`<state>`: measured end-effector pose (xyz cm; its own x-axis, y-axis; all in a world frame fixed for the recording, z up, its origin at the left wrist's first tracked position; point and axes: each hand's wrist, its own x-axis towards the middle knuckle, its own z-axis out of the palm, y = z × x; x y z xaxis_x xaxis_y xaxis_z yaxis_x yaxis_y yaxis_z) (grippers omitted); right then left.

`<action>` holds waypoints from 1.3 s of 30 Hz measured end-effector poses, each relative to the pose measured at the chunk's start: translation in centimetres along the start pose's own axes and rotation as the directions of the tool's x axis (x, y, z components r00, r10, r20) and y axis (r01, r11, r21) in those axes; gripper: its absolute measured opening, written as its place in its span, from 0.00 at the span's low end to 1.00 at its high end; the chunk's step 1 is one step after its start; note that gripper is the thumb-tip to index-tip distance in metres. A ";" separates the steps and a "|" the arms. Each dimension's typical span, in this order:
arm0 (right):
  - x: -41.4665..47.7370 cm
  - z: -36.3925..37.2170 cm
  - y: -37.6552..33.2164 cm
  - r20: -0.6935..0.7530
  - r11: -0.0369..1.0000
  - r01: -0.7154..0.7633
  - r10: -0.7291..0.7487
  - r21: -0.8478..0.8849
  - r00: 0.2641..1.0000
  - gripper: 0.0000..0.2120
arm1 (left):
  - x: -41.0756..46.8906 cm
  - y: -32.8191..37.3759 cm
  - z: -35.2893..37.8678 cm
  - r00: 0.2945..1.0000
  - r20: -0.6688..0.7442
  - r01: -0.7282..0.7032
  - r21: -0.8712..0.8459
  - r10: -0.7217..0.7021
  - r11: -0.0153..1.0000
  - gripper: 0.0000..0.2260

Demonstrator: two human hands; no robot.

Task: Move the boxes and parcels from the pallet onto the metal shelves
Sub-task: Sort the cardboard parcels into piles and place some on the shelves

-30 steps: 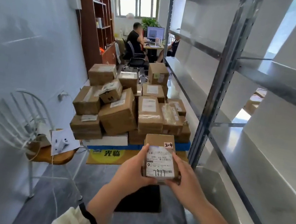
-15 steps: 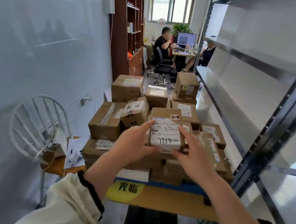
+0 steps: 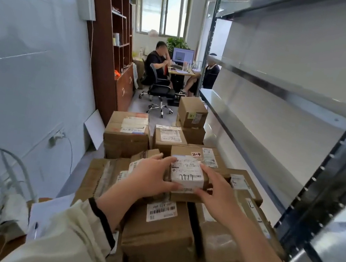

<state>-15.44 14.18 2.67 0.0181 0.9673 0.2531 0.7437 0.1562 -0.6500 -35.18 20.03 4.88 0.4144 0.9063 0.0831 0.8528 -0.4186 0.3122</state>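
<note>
Steel shelves (image 3: 285,91) run down our right side, tier over tier, and a dark perforated post (image 3: 327,187) stands nearest us. Ahead and below, brown boxes (image 3: 155,240) are piled unevenly, several tilted against each other. The pallet beneath them is mostly hidden.

We hold the parcel (image 3: 186,175), a small carton with a white label facing us, over the top of that pile and well apart from any shelf. We cannot tell whether its underside touches the box below or hangs just clear of it.

Our left grip (image 3: 149,176) is clamped on the parcel's left edge, fingers over the top corner and thumb at the bottom. Our right grip (image 3: 218,196) pinches the right edge the same way.

We judge the carry to the shelf has yet to happen, and the risks lie there. Both grips catch only edges and corners, partly on what looks like a smooth label, so a quick swing right could let the carton slide out and drop onto the pile. The post sits between us and the nearest tier, and a low or hurried arc could knock a corner against it. Our left sleeve hangs just above the leaning boxes, so a dragging forearm could shift one.
</note>
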 end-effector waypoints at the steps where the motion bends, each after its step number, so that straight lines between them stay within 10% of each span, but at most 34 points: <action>1: 0.2 -0.1 0.3 0.000 1.000 -0.012 0.012 -0.005 1.000 0.33 | 0.6 0.1 0.2 1.000 0.007 -0.009 0.018 0.009 1.000 0.41; 39: 3.8 -0.4 10.6 0.123 0.988 -0.105 0.119 -0.117 0.985 0.32 | 8.1 4.1 5.6 0.973 0.218 -0.098 0.093 0.076 0.991 0.34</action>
<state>-7.21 19.44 -2.96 0.0247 0.9962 0.0839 0.8106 0.0292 -0.5849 -26.53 25.32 1.56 0.5372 0.8373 -0.1020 0.8339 -0.5091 0.2131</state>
